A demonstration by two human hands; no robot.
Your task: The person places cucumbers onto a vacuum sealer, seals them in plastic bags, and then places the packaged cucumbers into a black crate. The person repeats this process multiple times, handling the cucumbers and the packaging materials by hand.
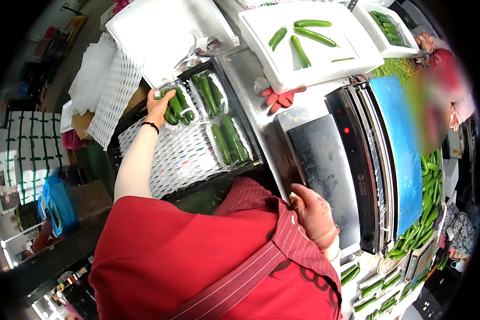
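My left hand is closed on the edge of a clear-wrapped cucumber pack, at the far left part of a black crate. Beside it lie two more wrapped packs, an upper cucumber pack and a lower cucumber pack. White mesh foam lines the crate under them. My right hand, in a reddish-brown glove, is by the near edge of the wrapping machine, close to my apron. Its fingers are curled together; whatever is inside them, if anything, is hidden.
A white foam box with several loose cucumbers stands beyond the machine. Red gloves lie on the metal table. Loose cucumbers are heaped at right, beyond the machine's blue panel. A person is at the far right.
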